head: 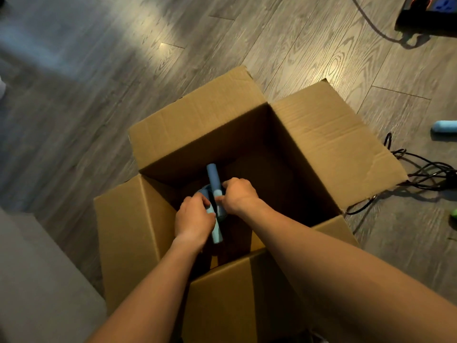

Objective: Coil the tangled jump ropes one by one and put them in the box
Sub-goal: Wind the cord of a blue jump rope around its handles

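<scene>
Grey upholstered furniture fills the near left corner, standing on a grey wood-plank floor. Right of it, in the middle of the scene, an open brown cardboard box sits on the floor with all four flaps folded outward. Both bare forearms reach down into it from the near side. The left hand is curled round the bundled blue jump rope and its paler blue foam handle, which points toward the near wall. The darker blue foam handle sticks up toward the far wall. The right hand, just beside the left, pinches the bundle with bent fingers, so the rope is held inside the box toward its left side. On the floor right of the box lies a tangle of thin black cord. Beyond it a pale blue cylindrical handle shows at the right edge, with a black device in the far right corner.
</scene>
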Demonstrator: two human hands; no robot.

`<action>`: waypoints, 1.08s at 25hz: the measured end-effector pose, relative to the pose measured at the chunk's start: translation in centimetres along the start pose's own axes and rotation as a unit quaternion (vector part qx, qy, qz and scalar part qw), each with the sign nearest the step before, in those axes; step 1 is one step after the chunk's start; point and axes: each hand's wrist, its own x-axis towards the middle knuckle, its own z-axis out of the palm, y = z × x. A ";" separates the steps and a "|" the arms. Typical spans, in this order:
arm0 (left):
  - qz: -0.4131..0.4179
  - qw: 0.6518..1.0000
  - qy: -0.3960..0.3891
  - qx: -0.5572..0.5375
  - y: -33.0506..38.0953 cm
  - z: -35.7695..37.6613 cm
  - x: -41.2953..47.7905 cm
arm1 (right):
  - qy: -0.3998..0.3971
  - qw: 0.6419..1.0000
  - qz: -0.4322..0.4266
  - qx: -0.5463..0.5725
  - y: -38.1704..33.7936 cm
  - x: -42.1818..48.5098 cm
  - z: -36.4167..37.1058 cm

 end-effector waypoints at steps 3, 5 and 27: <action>0.076 0.977 0.089 0.180 -0.1 -2.4 -1.5 | 0.013 0.999 0.021 0.032 -0.2 -0.3 0.4; 0.069 0.958 0.154 0.233 -1.3 -4.1 -2.3 | 0.005 0.998 0.024 0.061 0.1 -0.6 0.6; 0.036 0.972 0.193 -0.132 3.8 -6.0 -0.1 | 0.027 0.999 0.030 -0.002 -0.4 -0.3 -2.6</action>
